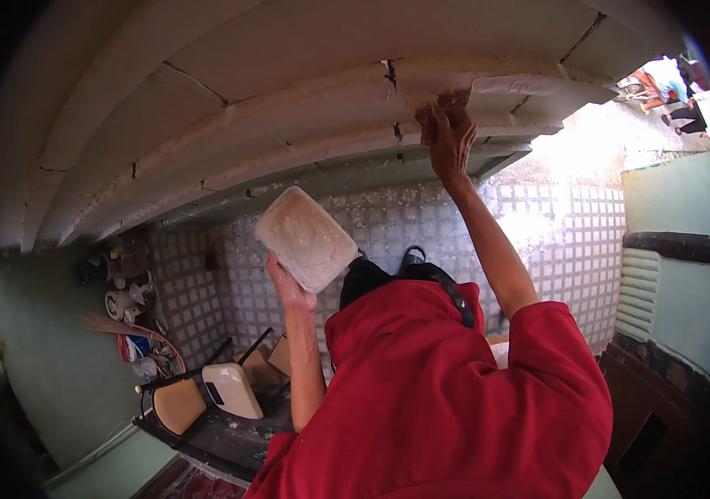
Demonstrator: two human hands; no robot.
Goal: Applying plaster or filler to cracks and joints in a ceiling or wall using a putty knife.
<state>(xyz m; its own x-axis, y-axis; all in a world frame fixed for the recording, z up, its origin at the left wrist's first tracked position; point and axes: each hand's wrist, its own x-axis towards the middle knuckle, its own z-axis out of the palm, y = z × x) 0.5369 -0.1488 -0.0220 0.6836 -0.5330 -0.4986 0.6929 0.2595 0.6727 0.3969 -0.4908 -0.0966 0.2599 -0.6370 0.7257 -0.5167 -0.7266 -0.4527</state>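
My left hand (287, 283) is closed on a pale rectangular tub (305, 237) of whitish paste, held low at centre. My right hand (453, 141) is raised, its fingers closed on a reddish-brown flat scraper (432, 118) pressed against the white stepped overhead surface (305, 104). That surface has cracks and rough joints, and a lighter smeared patch lies beside the scraper.
Below are a tiled floor (563, 258) and my sandalled feet. Chairs (230, 391) stand at lower left, with clutter and a broom (106, 324) by the green wall (31, 349). People (683, 116) are outside at upper right, near another pale green wall (675, 200).
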